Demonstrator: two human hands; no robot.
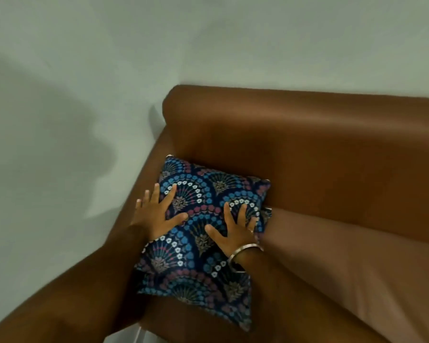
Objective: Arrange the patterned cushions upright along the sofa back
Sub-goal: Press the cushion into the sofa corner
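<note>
Under both hands lies the square navy cushion with blue and pink fan patterns, leaning in the brown leather sofa corner. Left hand and right hand press flat, fingers spread wide, gripping nothing. It looks soft and light, likely to sag; I'd judge the side edges beyond each palm the best hold for standing it up.
</note>
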